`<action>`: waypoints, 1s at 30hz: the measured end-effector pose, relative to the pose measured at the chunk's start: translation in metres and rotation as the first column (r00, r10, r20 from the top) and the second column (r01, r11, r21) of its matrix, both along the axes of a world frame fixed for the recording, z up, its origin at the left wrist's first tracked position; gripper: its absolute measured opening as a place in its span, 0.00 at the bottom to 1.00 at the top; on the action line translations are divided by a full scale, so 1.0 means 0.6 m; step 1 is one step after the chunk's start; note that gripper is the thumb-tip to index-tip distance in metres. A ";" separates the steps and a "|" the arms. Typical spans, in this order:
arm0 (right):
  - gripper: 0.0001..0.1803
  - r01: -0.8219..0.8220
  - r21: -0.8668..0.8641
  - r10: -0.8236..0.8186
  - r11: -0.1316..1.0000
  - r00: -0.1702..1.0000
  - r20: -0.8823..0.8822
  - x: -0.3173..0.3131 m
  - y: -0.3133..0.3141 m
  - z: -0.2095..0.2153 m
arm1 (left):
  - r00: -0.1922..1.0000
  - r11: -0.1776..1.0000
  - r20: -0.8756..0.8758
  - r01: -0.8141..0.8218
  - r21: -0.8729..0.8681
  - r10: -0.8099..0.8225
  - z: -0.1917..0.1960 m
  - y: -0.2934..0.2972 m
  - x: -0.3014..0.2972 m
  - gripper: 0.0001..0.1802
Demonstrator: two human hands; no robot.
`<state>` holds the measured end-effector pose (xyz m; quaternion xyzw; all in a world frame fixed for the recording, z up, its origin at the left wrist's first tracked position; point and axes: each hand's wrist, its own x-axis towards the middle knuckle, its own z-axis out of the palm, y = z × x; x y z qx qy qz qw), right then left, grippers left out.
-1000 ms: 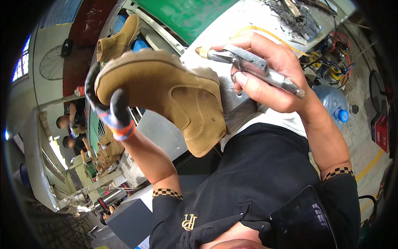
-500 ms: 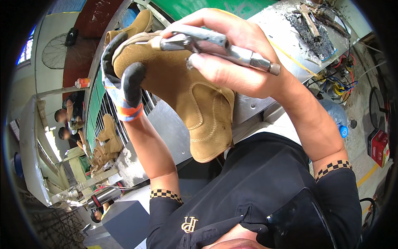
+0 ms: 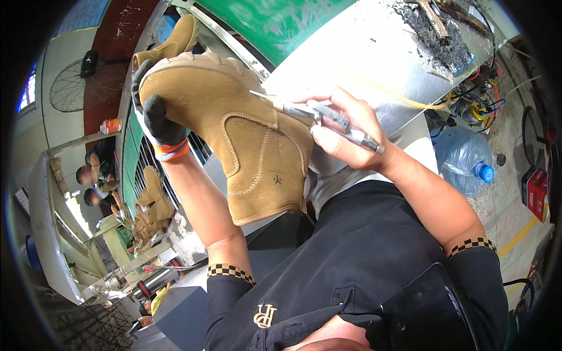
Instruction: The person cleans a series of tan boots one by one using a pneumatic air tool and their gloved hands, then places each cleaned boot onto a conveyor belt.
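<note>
Fingers of the bare right hand (image 3: 366, 120) grip a slim metal tool (image 3: 331, 116), tip right by the sole (image 3: 205, 61) of the tan boot (image 3: 249, 140), held off to their left, heel toward them, toe wrapped in the nearer, gloved left hand (image 3: 161, 127).

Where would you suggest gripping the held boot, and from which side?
Probably by the rounded toe, from the left, as the gloved left hand does: the boot points its toe left, leaving the side near the metal tool uncovered.
</note>
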<state>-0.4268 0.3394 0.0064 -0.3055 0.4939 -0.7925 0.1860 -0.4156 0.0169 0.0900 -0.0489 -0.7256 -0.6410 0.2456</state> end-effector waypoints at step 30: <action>0.26 -0.072 -0.010 0.072 0.997 0.968 0.239 0.057 0.040 -0.071 | 0.887 0.790 0.192 0.252 0.560 -0.419 -0.058 0.020 0.073 0.51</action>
